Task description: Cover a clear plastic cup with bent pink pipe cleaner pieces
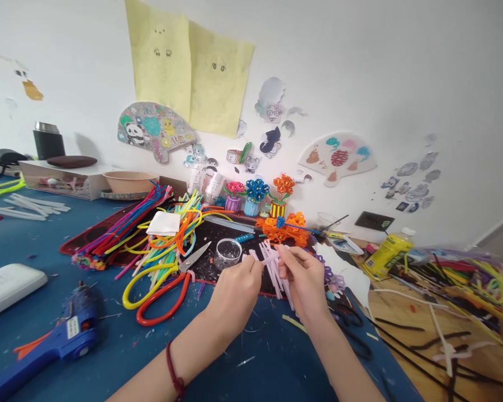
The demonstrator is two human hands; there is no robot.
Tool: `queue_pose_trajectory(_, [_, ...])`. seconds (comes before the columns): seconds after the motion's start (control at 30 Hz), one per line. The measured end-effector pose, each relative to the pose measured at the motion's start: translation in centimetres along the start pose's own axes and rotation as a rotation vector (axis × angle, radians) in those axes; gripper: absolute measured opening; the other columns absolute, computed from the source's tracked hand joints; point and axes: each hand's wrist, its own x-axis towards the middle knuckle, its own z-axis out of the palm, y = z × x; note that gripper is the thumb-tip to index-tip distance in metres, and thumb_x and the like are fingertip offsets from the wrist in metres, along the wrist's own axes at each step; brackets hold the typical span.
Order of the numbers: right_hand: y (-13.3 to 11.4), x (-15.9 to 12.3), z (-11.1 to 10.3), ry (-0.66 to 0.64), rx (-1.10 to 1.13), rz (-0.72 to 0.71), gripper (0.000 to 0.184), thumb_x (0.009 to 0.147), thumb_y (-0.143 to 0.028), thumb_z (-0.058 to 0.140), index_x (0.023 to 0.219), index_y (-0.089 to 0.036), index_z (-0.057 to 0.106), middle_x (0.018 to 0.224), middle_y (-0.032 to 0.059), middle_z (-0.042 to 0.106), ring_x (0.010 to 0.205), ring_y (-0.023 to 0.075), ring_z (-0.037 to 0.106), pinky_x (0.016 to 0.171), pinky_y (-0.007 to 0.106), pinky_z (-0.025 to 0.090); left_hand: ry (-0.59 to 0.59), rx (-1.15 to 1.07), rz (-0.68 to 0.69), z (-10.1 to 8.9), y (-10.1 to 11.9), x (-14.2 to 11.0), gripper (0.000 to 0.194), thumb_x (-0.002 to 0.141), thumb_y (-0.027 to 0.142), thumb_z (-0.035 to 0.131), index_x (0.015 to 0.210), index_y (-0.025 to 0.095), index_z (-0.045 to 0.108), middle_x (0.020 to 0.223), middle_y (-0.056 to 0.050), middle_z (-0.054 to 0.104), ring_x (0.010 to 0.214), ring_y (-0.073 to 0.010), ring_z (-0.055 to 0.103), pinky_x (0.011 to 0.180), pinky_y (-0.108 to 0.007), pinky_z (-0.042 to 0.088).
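Note:
Between my two hands runs a short pale lilac pipe cleaner. My left hand is closed on its left end, with the fingers curled in. At the other end my right hand pinches it between thumb and fingers. Below and behind the hands lies a bundle of cut pale lilac pipe cleaners on a dark mat. Left of my left hand sit a round clear dish and scissors with one yellow and one red handle, blades spread apart.
A blue glue gun and a white case lie at left. Colourful pipe cleaners heap behind the scissors. Small potted pipe-cleaner flowers stand by the wall. A yellow bottle and loose dark strands are at right.

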Motion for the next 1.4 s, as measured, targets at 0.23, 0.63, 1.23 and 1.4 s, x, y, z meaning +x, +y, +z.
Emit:
queue_pose_trajectory(0.23, [-0.4, 0.1, -0.1, 0.017, 0.085, 0.012, 0.023, 0.069, -0.033, 0.080, 0.065, -0.015, 0.066, 0.060, -0.0008, 0.061, 0.050, 0.0070, 0.056, 0.051, 0.018, 0.043, 0.095, -0.477, -0.308, -1.4, -0.7, 1.5, 0.015, 0.091, 0.025, 0.052, 0.082, 0.017, 0.062, 0.071, -0.001, 0.066, 0.062, -0.0140, 0.061, 0.058, -0.023, 0.043])
queue_pose_trajectory(0.63, [-0.1, 0.3, -0.7, -0.359, -0.364, 0.057, 0.027, 0.076, -0.042, 0.072, 0.080, -0.015, 0.067, 0.057, -0.0014, 0.060, 0.042, 0.0105, 0.056, 0.042, 0.021, 0.041, -0.054, -0.871, -0.437, -2.4, -2.2, 2.2, 0.016, 0.084, 0.026, 0.053, 0.075, 0.016, 0.061, 0.061, 0.001, 0.060, 0.055, -0.0119, 0.054, 0.053, -0.021, 0.040])
queue_pose_trajectory(1.23, [-0.5, -0.6, -0.3, -0.374, -0.718, -0.245, 0.026, 0.088, -0.037, 0.056, 0.082, -0.017, 0.073, 0.051, -0.0011, 0.057, 0.045, 0.0137, 0.054, 0.047, 0.024, 0.040, 0.043, -0.127, 0.056, -1.8, -1.2, 1.1, 0.029, 0.093, 0.014, 0.039, 0.070, 0.015, 0.057, 0.069, -0.004, 0.059, 0.062, -0.0152, 0.051, 0.055, -0.026, 0.035])
queue_pose_trajectory(1.4, [-0.6, -0.3, -0.6, -0.398, -0.626, -0.176, 0.026, 0.086, -0.039, 0.058, 0.079, -0.017, 0.070, 0.058, 0.0000, 0.061, 0.047, 0.0135, 0.056, 0.046, 0.023, 0.040, -0.088, -0.857, -0.329, -2.4, -1.9, 2.0, 0.019, 0.089, 0.025, 0.052, 0.076, 0.015, 0.061, 0.063, 0.000, 0.061, 0.055, -0.0102, 0.055, 0.053, -0.021, 0.042])
